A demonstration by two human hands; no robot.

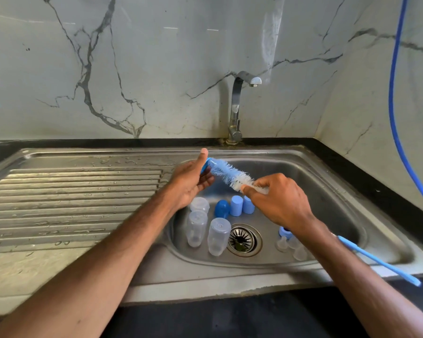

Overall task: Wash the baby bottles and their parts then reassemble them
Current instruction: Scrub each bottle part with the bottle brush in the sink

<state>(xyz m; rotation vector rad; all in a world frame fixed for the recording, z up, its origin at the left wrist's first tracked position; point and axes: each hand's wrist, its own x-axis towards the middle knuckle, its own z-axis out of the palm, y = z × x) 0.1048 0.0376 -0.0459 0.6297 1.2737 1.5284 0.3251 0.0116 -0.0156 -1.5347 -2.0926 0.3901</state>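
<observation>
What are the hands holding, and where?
The right hand pinches the bottle brush at its white bristles; left hand holds a small blue part at the brush tip.

Glossy white marble-look wall, dark grey veins, meets a side wall in a corner on the right. Soft daylight streak on the tiles. Black desk carries a steel sink; wet ribbed drainboard left. Chrome tap behind the basin. Blue hose hangs along the side wall.
</observation>
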